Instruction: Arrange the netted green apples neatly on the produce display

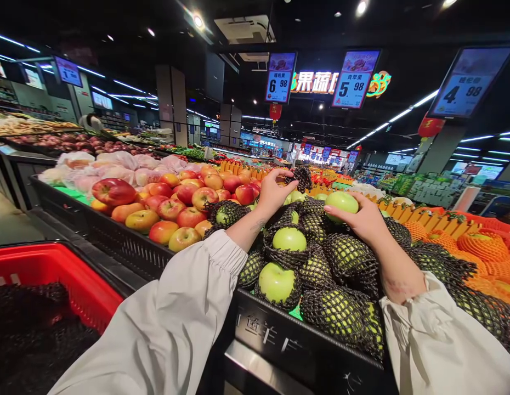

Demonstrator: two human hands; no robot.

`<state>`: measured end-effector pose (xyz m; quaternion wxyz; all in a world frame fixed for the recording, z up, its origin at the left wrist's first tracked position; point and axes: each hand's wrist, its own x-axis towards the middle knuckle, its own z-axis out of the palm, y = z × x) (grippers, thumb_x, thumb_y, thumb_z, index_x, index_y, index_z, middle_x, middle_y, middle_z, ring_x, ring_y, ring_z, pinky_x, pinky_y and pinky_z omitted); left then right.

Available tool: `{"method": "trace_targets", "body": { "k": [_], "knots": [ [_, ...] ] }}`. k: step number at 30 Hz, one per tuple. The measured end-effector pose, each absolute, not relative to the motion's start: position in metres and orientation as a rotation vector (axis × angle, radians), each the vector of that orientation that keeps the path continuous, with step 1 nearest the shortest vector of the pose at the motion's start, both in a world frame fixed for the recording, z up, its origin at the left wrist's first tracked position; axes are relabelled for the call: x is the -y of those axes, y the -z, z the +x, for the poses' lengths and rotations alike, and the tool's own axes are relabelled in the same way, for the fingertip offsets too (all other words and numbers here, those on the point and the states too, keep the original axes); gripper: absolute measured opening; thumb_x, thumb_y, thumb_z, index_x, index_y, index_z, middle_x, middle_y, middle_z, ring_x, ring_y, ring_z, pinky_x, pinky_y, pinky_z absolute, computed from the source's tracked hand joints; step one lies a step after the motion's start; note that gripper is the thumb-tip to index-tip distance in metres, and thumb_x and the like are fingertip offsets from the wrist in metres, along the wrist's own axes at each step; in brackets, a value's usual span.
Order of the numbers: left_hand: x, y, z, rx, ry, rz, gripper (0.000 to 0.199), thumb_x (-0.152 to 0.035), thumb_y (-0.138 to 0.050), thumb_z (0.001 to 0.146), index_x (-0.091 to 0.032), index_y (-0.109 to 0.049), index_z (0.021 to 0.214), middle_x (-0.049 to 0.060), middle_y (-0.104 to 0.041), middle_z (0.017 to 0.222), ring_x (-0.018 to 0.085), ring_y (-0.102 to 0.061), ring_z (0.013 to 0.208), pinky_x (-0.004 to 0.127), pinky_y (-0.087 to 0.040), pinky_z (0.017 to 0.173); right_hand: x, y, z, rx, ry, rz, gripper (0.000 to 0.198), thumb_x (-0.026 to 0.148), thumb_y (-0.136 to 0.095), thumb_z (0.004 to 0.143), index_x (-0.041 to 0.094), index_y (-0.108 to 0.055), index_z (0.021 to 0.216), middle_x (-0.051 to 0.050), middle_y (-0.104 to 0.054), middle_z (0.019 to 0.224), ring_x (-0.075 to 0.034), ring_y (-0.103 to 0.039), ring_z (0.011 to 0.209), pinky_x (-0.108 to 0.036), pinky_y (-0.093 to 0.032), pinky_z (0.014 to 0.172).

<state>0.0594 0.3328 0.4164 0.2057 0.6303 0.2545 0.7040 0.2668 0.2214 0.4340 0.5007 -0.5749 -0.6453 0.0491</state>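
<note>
My right hand point(364, 219) grips a bare green apple point(341, 203) above the pile. To its left, my left hand point(275, 192) pinches a crumpled black foam net point(302, 178) between thumb and fingertips. Below both hands lie several green apples in black foam nets point(349, 258). Some nets are pulled partly down, as on a green apple point(276, 282) at the front and another green apple point(288, 239) behind it. Both wrists come out of gathered white sleeves.
Red and yellow apples point(191, 216) fill the black crate point(127, 244) on the left. Fruit in orange nets point(483, 245) lies to the right. A red basket point(74, 269) with dark contents stands at lower left. Price screens point(356, 79) hang overhead.
</note>
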Motion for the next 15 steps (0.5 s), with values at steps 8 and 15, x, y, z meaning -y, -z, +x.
{"method": "trace_targets", "body": {
  "k": [8, 15],
  "knots": [
    [-0.311, -0.418, 0.064, -0.406, -1.901, 2.023, 0.013, -0.028, -0.073, 0.081, -0.018, -0.076, 0.09, 0.009, -0.066, 0.108, 0.018, -0.064, 0.1, 0.022, -0.051, 0.064, -0.22, -0.434, 0.269, 1.767, -0.106, -1.04, 0.066, 0.068, -0.082, 0.051, 0.02, -0.074, 0.096, -0.013, -0.057, 0.133, -0.034, -0.052, 0.127, -0.048, -0.037, 0.112],
    [-0.31, -0.417, 0.066, -0.257, -1.796, 2.1, 0.018, -0.033, -0.077, 0.078, -0.017, -0.075, 0.073, 0.008, -0.069, 0.092, 0.017, -0.065, 0.086, 0.026, -0.05, 0.062, -0.218, -0.435, 0.27, 1.792, -0.213, -1.148, 0.066, 0.065, -0.084, 0.051, 0.02, -0.075, 0.1, -0.012, -0.067, 0.116, -0.037, -0.06, 0.115, -0.049, -0.044, 0.104]
  ]
}}
